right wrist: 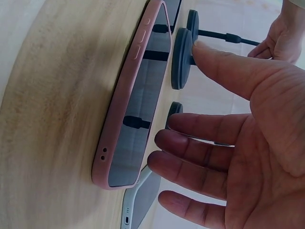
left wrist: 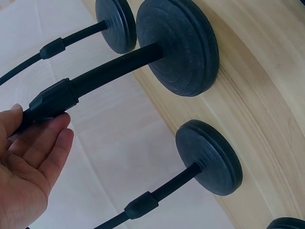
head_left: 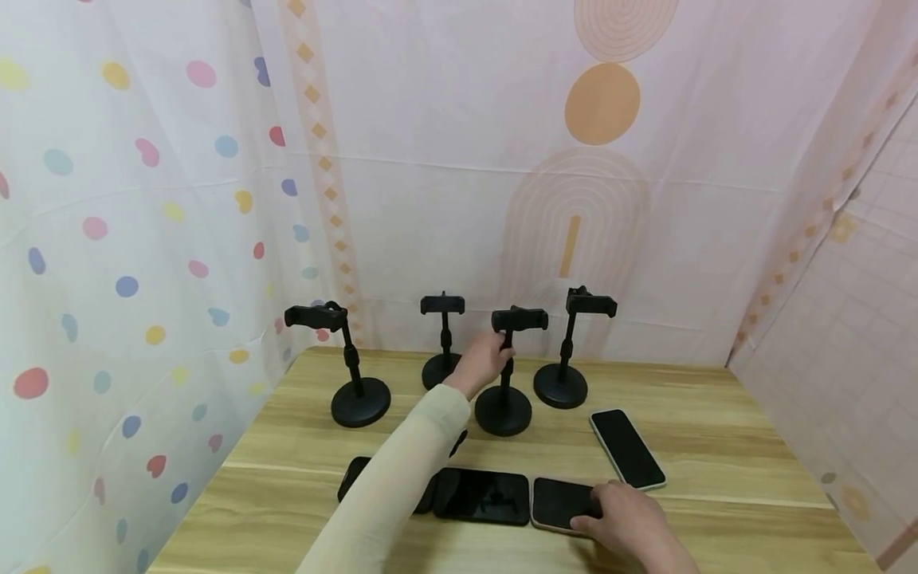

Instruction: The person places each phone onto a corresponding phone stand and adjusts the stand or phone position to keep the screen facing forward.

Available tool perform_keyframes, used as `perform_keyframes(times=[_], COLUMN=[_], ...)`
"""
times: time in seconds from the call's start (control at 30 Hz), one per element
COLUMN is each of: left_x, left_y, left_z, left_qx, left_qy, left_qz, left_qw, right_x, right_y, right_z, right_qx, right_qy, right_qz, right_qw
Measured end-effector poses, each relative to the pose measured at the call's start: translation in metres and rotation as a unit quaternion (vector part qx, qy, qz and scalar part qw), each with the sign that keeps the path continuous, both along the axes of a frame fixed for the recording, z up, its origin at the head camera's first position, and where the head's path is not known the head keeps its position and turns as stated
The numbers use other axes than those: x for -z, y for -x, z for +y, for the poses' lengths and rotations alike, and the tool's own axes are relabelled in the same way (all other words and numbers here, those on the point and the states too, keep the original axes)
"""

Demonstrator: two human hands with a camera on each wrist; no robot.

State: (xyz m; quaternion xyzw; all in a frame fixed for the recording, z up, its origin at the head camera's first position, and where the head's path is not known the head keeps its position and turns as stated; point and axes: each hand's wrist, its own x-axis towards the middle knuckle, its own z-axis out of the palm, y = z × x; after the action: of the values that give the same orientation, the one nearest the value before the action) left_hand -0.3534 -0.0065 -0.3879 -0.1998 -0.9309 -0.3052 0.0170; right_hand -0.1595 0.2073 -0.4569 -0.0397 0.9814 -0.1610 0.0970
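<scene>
With thumb and fingers, my left hand (head_left: 483,365) grips the upper stem of a black phone stand (head_left: 504,414). The left wrist view shows the stand's ribbed round base (left wrist: 183,47) and the hold just below its collar. My right hand (head_left: 633,522) is at the right end of a phone in a pink case (head_left: 561,502), which lies flat on the table. In the right wrist view its fingers are spread and slightly bent, beside the pink-cased phone (right wrist: 107,152), with nothing held. A black phone (head_left: 482,496) lies just left of that one.
More black stands rise at the left (head_left: 360,402), behind the left wrist, and at the right (head_left: 561,387). A white-edged phone (head_left: 628,449) lies beyond my right hand. My left sleeve (head_left: 402,478) partly hides another dark phone (head_left: 351,477). Curtains (head_left: 430,104) hang behind the wooden table (head_left: 724,446).
</scene>
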Motion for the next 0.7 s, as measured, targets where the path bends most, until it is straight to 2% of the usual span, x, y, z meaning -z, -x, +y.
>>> perform_keyframes(times=[0.13, 0.23, 0.33, 0.53, 0.7], left_x=[-0.001, -0.001, 0.000, 0.004, 0.001], left_y=[0.003, 0.003, 0.001, -0.007, -0.016], left_z=[0.001, 0.001, -0.001, -0.010, -0.022], left_qx=[-0.003, -0.002, 0.000, 0.006, -0.001], left_qy=[-0.020, -0.016, -0.001, 0.013, -0.013], left_qz=[-0.022, -0.020, -0.002, 0.018, 0.005], left_qw=[0.9996, 0.9997, 1.0000, 0.9997, 0.9999], right_x=[0.001, 0.001, 0.001, 0.004, 0.003], right_y=[0.000, 0.000, 0.000, 0.000, -0.001], right_z=[0.002, 0.003, 0.004, 0.005, 0.005], right_qx=[-0.001, 0.004, 0.010, 0.007, 0.006], right_qy=[-0.001, -0.001, 0.001, -0.001, 0.001], right_qz=[0.005, 0.013, 0.013, 0.015, 0.020], right_qw=[1.0000, 0.9999, 0.9999, 0.9999, 0.9998])
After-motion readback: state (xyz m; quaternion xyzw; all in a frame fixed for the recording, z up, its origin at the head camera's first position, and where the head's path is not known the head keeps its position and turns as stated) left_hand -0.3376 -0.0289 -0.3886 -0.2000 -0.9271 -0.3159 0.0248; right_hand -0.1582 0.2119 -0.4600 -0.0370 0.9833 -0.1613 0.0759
